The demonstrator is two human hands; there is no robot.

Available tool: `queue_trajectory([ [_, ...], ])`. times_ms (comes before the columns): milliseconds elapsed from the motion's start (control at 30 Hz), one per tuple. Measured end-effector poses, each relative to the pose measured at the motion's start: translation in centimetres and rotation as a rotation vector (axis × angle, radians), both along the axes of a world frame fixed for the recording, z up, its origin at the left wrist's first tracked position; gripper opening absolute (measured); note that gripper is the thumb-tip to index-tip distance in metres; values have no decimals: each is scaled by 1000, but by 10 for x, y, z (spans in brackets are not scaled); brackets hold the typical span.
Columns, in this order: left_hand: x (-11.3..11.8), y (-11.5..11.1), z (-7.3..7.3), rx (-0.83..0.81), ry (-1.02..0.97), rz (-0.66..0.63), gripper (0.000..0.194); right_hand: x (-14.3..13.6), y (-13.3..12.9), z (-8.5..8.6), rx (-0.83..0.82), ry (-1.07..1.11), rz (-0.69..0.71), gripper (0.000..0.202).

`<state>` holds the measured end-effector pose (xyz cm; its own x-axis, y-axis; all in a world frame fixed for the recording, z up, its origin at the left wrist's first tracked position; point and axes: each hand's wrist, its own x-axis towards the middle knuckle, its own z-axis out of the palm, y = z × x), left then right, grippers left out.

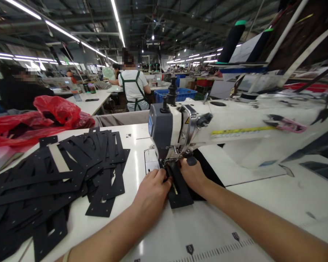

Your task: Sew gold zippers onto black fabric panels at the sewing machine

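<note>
A black strip (180,199) with a slot and a gold-coloured zipper (175,188) showing in it lies under the needle area of a white sewing machine (229,118). My left hand (153,189) is closed at the strip's left edge, its fingers curled in close to the presser foot. On the other side, my right hand (192,174) grips the strip's right edge near the needle; a dark knob hides part of its fingers. A wider black fabric piece (211,174) lies beneath and beside my right hand.
At left, a heap of black slotted pieces (57,178) covers the table beside a red plastic bag (62,112). Thread cones (232,43) stand above the machine. A person (132,87) in a green-strapped apron stands ahead near a blue crate (177,94).
</note>
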<state>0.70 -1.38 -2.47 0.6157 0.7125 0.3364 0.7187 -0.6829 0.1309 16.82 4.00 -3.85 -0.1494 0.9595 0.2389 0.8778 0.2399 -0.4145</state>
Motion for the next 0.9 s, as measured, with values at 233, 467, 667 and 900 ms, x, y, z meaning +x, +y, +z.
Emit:
queue_trajectory([
  [233, -7, -11, 5, -36, -123, 17, 36, 22, -70, 12, 272, 45, 516, 21],
  [467, -9, -23, -6, 128, -125, -118, 19, 22, -86, -5, 550, 20, 625, 31],
  [667, -5, -21, -10, 194, -94, -148, 19, 16, -79, -11, 641, 67, 598, 32],
  [900, -13, -12, -7, 238, -54, -178, 30, 16, -72, -9, 671, 81, 581, 40],
])
